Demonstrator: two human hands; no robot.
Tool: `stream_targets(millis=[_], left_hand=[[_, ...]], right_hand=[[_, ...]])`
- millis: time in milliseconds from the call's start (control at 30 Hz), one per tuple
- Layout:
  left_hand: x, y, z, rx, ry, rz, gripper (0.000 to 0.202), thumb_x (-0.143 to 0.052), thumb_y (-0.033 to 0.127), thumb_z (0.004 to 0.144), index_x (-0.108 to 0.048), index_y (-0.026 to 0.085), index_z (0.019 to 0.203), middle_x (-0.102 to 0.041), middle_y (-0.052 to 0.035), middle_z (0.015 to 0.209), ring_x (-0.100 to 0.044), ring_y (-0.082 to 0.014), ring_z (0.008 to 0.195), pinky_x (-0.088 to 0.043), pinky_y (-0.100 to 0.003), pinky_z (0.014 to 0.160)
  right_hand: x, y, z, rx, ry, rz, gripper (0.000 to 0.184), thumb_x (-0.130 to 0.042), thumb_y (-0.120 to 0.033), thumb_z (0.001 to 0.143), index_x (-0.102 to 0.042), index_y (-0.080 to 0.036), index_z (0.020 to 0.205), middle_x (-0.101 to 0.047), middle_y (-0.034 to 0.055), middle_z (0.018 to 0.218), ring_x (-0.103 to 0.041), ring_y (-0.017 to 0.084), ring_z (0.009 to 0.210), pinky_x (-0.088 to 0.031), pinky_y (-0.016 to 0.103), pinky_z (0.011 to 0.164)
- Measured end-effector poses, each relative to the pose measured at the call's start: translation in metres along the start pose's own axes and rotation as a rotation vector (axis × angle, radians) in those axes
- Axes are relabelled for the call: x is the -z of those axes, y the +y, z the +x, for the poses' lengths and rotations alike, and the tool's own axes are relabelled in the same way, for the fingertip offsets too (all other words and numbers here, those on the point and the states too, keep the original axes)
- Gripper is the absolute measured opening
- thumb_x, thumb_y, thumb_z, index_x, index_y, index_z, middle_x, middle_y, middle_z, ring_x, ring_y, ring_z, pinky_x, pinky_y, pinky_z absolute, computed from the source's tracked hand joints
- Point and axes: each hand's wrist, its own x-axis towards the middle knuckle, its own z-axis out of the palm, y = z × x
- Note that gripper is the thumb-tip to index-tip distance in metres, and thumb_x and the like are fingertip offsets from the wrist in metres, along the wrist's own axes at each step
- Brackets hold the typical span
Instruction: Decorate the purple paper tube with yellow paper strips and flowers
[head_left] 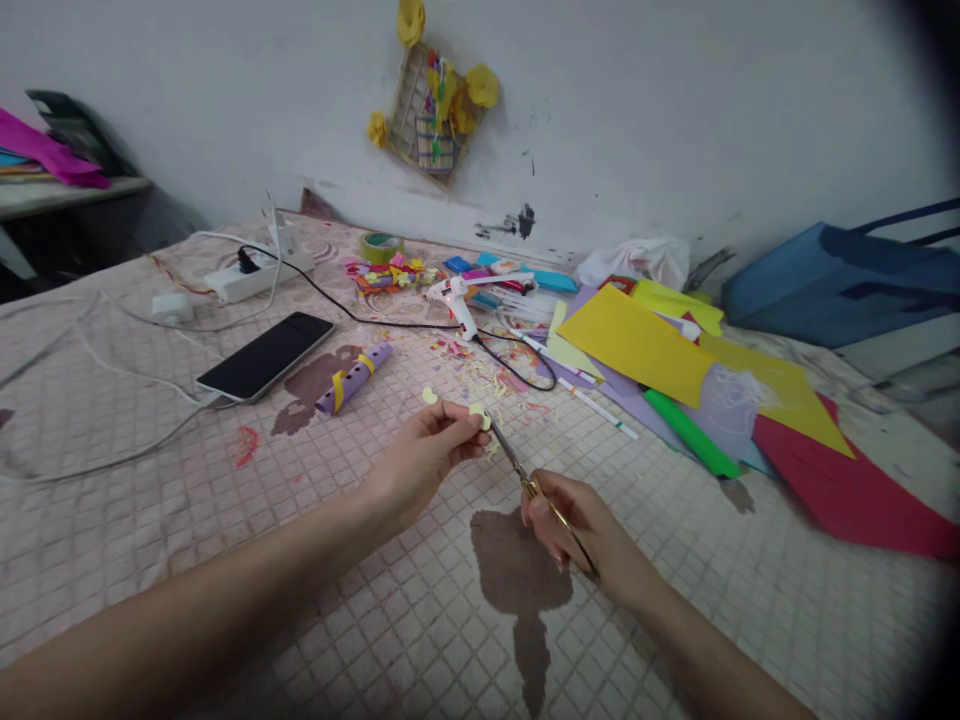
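My left hand (431,450) pinches a small pale yellow paper piece (478,413) between thumb and fingertips, just above the quilted pink bedspread (150,520). My right hand (581,525) is closed around the handles of small gold scissors (525,475), whose blades point up-left and meet the paper piece. Another tiny pale yellow scrap (429,395) lies on the cloth just beyond my left hand. Paper trimmings are scattered near the blades.
A white glue gun (465,300) with a black cord lies ahead. A phone (266,355), a purple paper roll (354,378), a power strip (259,275) and a tape roll (381,246) sit to the left. Coloured paper sheets (645,345) and a green marker (690,432) lie to the right.
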Motion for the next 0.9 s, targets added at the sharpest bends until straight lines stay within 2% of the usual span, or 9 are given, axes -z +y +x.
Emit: stream_targets(millis=[600,900], left_hand=[[0.0008,-0.0008,0.0004,-0.011,-0.012,-0.008,0.012,-0.067,0.017,0.071,-0.056,0.013,0.071,-0.061,-0.0002,0.067,-0.058,-0.0079,0.064,-0.045,-0.020,0.065],[-0.0004,0.0008,0.0004,-0.004,0.005,0.004,0.013,-0.067,0.016,0.070,-0.055,0.013,0.070,-0.061,-0.0003,0.065,-0.057,-0.0076,0.063,-0.044,-0.020,0.064]], right_hand=[[0.0008,0.0059,0.0006,-0.015,0.052,-0.070,0.037,-0.049,-0.050,0.080,-0.039,-0.020,0.060,-0.037,-0.0072,0.044,-0.032,0.007,0.040,-0.022,0.021,0.040],[0.0023,0.0069,-0.0017,-0.007,0.051,-0.099,0.037,-0.048,-0.048,0.081,-0.039,-0.020,0.060,-0.037,-0.0073,0.044,-0.032,0.007,0.041,-0.022,0.021,0.040]])
